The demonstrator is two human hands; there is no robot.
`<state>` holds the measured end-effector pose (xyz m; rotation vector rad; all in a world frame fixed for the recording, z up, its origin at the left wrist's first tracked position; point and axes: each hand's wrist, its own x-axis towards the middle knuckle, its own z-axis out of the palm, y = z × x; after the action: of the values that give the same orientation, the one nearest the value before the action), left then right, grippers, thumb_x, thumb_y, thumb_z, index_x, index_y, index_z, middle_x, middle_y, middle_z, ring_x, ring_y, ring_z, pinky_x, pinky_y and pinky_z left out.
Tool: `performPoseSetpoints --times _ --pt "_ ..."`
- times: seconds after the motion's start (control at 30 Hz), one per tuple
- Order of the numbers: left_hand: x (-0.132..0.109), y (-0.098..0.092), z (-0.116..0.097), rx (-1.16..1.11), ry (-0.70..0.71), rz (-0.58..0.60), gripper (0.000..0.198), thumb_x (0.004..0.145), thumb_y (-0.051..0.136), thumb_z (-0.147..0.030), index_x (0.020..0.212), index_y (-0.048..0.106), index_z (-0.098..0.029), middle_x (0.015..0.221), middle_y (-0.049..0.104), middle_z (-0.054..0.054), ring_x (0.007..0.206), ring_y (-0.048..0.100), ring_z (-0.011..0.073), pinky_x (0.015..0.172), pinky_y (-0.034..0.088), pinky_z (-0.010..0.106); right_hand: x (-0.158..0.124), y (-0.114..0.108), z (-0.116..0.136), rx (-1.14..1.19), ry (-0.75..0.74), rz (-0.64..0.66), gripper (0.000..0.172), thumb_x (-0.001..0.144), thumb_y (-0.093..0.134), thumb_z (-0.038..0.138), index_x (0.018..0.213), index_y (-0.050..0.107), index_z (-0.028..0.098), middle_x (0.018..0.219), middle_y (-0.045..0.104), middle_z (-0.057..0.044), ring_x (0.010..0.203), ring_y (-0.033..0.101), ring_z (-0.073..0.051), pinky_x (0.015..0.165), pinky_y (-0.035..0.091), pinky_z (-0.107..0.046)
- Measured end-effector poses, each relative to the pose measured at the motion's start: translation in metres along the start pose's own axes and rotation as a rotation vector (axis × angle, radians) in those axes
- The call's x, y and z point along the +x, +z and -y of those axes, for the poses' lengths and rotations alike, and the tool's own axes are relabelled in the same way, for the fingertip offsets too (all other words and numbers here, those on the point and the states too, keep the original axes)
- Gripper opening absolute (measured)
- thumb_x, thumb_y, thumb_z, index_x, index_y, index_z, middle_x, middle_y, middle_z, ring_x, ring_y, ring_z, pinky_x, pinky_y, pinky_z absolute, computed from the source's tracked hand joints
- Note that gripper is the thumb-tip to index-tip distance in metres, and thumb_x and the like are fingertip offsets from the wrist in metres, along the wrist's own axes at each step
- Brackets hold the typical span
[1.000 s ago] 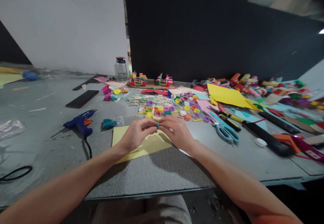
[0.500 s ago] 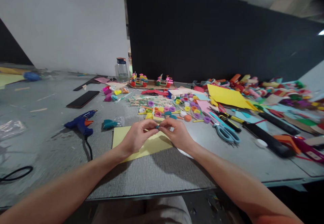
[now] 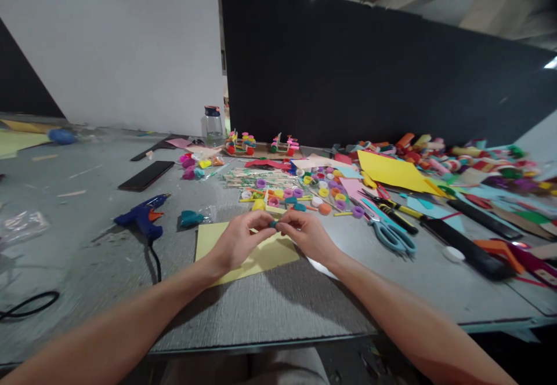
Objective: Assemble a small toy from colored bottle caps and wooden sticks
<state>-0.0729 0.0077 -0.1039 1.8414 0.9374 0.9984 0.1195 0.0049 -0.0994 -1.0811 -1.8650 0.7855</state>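
My left hand [image 3: 241, 239] and my right hand [image 3: 307, 235] meet fingertip to fingertip over a pale yellow sheet of paper [image 3: 261, 255] on the grey table [image 3: 87, 246]. Both pinch one small teal piece [image 3: 273, 223] between thumb and fingers. Just beyond my fingers lie several coloured plastic rings and caps [image 3: 304, 192] and a bundle of thin sticks [image 3: 256, 175].
A blue glue gun [image 3: 141, 217] with a black cord lies left of the sheet, a teal lump [image 3: 190, 218] beside it. Blue-handled scissors [image 3: 391, 235], a cutter, black bars and coloured paper cover the right. A phone [image 3: 146, 175], a jar [image 3: 212, 121] and small stick models [image 3: 261, 141] sit farther back.
My hands stay pinched on the teal piece with only small finger movement. The camera has tilted up slightly, so everything sits lower in view.
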Motion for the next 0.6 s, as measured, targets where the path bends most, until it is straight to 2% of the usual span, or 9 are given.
performPoseSetpoints --times 0.07,0.23,0.33,0.47,0.6 --pt "0.0006 -0.0002 -0.0003 0.001 0.001 0.003 0.016 0.086 0.066 -0.031 0.093 0.069 -0.018 0.088 0.073 0.005 0.082 0.065 0.0178 0.074 0.051 0.028 -0.0001 0.0001 0.0004 0.006 0.011 0.006 0.02 0.085 0.062 0.028 0.069 0.066 0.017 0.065 0.064 0.0 0.063 0.054 -0.013 0.06 0.039 -0.025" --pt "0.0045 -0.0012 0.0007 -0.102 -0.049 -0.033 0.013 0.082 0.068 -0.029 0.086 0.067 -0.016 0.079 0.069 0.002 0.071 0.064 0.0152 0.07 0.052 0.028 -0.0002 -0.0001 0.0002 0.075 0.047 0.02 0.02 0.086 0.062 0.036 0.083 0.07 0.018 0.077 0.069 -0.002 0.068 0.058 -0.013 0.063 0.044 -0.026" --pt "0.0049 0.0003 0.0016 -0.144 -0.069 -0.045 0.013 0.081 0.068 -0.028 0.087 0.066 -0.016 0.08 0.069 0.003 0.071 0.065 0.0157 0.071 0.053 0.03 0.0002 0.0 -0.0014 0.104 0.077 0.04 0.022 0.081 0.068 0.039 0.077 0.068 0.017 0.071 0.065 -0.001 0.063 0.054 -0.012 0.057 0.041 -0.024" --pt "0.0023 0.0021 0.0013 -0.038 -0.038 -0.006 0.018 0.086 0.065 -0.031 0.096 0.068 -0.017 0.091 0.072 0.006 0.082 0.066 0.0186 0.075 0.052 0.031 0.0009 0.0005 -0.0029 0.094 0.077 0.039 0.02 0.081 0.066 0.035 0.073 0.066 0.017 0.067 0.062 0.001 0.06 0.051 -0.011 0.056 0.039 -0.024" --pt "0.0011 0.0009 0.0009 0.061 -0.005 0.022 0.017 0.089 0.062 -0.031 0.091 0.07 -0.017 0.086 0.071 0.004 0.081 0.063 0.0178 0.07 0.047 0.028 0.0005 0.0003 -0.0022 0.072 0.08 0.043 0.016 0.081 0.064 0.03 0.072 0.064 0.017 0.067 0.061 0.001 0.06 0.05 -0.01 0.056 0.038 -0.023"
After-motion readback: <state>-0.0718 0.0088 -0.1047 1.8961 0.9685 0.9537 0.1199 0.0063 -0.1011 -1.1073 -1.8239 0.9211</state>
